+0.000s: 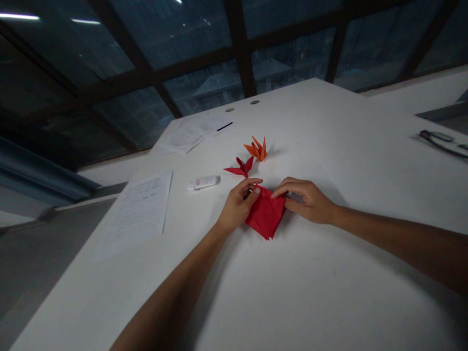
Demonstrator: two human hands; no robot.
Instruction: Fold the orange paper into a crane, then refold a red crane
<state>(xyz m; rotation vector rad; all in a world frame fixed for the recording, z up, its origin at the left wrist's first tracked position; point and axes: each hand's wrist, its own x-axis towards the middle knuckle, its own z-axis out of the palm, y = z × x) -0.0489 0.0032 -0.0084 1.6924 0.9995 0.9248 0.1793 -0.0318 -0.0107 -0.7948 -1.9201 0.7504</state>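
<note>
A folded red paper square (266, 214) lies at a slant just above the white table, one corner toward me. My left hand (239, 204) pinches its upper left edge, the thumb on top. At its right corner, my right hand (305, 200) holds the paper between thumb and fingers. Beyond my left hand stands a red folded paper crane (243, 168), and just behind it an orange one (258, 149). Neither crane is touched by the right hand.
A white tube (204, 183) lies left of the cranes. Printed sheets (139, 209) rest at the table's left edge, with more papers (186, 136) farther back. Glasses (442, 141) sit at the far right. Dark-framed windows line the back.
</note>
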